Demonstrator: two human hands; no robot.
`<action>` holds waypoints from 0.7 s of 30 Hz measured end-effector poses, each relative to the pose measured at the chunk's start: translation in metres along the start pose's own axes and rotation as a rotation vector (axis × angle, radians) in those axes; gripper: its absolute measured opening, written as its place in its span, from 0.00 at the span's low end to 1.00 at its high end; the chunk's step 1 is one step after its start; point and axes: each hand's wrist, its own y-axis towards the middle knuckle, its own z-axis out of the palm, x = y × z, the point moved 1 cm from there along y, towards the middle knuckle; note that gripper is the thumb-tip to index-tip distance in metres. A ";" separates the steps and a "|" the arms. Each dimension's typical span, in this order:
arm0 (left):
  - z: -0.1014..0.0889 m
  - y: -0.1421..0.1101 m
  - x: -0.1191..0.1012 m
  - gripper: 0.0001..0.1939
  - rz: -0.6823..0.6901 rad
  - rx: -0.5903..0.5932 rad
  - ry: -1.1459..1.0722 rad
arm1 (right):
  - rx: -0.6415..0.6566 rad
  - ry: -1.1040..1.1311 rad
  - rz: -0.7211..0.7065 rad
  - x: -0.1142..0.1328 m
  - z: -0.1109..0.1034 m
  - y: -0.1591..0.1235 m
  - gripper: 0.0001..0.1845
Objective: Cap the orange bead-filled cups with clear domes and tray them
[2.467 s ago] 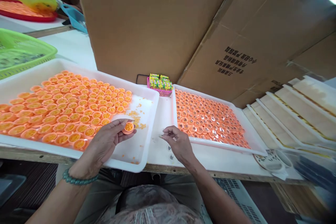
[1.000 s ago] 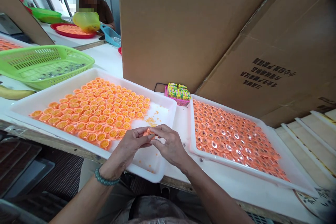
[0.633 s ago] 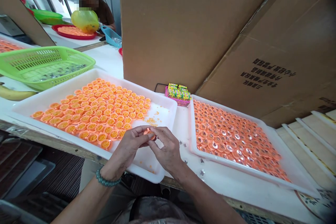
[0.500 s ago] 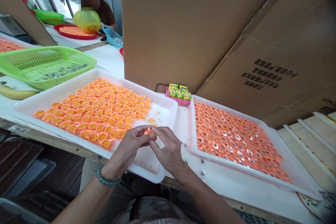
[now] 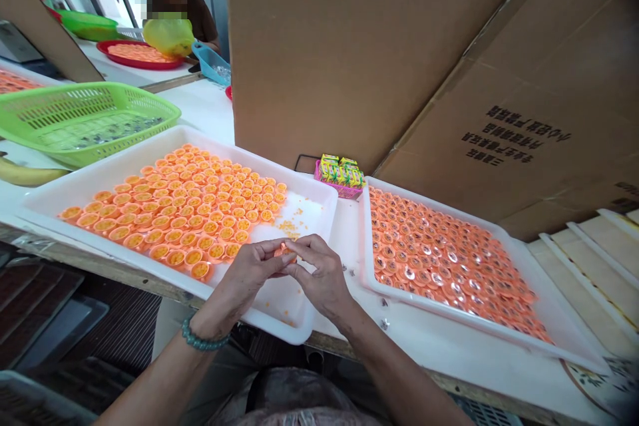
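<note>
Above the near right corner of a white tray (image 5: 234, 140), my left hand (image 5: 254, 273) and my right hand (image 5: 319, 273) meet with fingertips closed on one small orange plastic piece (image 5: 284, 249). Fingers cover most of that piece. Rows of orange cups (image 5: 190, 206) with yellow bits inside fill much of this tray, and loose yellow bits (image 5: 289, 226) lie scattered on its floor. To the right, a second white tray (image 5: 367, 259) holds many orange pieces (image 5: 439, 259) with shiny dark centres.
A green basket (image 5: 90, 90) with small shiny parts and a banana (image 5: 30, 174) are at the left. Behind stand a pink basket (image 5: 344, 190) of small yellow-green boxes and a tall cardboard sheet (image 5: 319, 46). A person (image 5: 202, 16) sits across, near a red tray (image 5: 140, 65).
My right hand's fingers have shifted slightly around the orange piece, which both hands still hold. The view has tilted a little. Across the table, the yellow-green bag has shifted slightly.
</note>
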 end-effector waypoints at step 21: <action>0.004 -0.002 0.001 0.47 -0.130 -0.163 0.357 | 0.219 -0.102 0.194 0.001 -0.012 0.008 0.07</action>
